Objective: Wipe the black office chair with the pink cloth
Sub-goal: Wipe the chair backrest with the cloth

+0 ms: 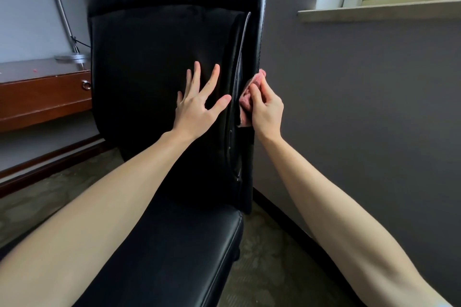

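Head view looks down my two bare arms to the black office chair (139, 112), which stands in front of me with its seat (174, 244) near and its tall backrest (162, 32) far, a wooden desk (42, 99) off to the left and a grey wall (349, 107) close on the right. My left hand (197, 104) lies flat on the middle of the backrest, its fingers (210, 80) straight and spread, holding nothing, only pressing the padding to steady it. My right hand (267, 109) is at the right edge of the backrest, its fingers (257, 93) curled round the pink cloth (249, 92), which is bunched into a wad and pushed against the side of the chair, where the front cushion meets the outer shell. I judge I am wiping along that side seam. The risks come from there: the cloth is wadded, so little of it meets the upholstery and I could pass over dust in the groove; a loose corner could catch in the gap and pull out of my grip; and if I bear harder with the right hand than the left resists, the chair may swivel or slide left toward the desk. The wall is near, so a wide stroke could scrape my knuckles on it. The lower seam is too dark to judge.
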Available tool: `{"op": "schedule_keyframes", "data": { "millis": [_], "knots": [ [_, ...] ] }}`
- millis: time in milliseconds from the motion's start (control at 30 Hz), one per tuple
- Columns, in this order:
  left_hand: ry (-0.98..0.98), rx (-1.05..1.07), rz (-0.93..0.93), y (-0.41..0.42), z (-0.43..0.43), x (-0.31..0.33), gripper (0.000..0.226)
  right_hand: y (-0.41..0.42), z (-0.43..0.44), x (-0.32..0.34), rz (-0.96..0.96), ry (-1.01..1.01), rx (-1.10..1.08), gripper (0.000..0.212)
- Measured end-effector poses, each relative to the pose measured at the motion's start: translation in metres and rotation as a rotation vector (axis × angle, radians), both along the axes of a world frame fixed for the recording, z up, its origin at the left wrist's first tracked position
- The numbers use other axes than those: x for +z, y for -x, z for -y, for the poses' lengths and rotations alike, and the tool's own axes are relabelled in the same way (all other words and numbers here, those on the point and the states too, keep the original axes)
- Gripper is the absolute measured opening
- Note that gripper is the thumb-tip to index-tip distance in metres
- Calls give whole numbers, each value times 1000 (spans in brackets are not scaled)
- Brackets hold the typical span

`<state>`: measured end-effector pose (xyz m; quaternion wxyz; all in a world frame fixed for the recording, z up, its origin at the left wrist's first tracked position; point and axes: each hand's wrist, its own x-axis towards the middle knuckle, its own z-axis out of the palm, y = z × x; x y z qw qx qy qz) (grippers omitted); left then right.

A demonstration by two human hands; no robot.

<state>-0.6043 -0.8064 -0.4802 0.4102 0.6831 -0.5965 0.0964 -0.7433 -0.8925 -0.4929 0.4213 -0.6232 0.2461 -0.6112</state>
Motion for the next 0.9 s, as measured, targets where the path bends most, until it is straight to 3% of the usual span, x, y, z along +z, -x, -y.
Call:
{"op": "schedule_keyframes", "data": {
  "millis": [200, 333, 667, 767, 900],
  "knots": [
    [21, -6, 6, 3, 5, -5, 70, 10, -15, -68, -50, 6, -10, 42],
    [9, -8, 26, 5, 3, -16, 80, 17, -24, -114, -132, -104, 8, 40],
    [35, 1, 39, 8, -4, -46, 97, -6, -4, -36, -5, -38, -26, 37],
    [78, 18, 36, 9, -1, -50, 96, -2, -6, -49, -21, 6, -59, 38],
    [85, 24, 16, 11, 1, -48, 94, 7, -15, -117, -152, -68, -77, 39]
  ]
}}
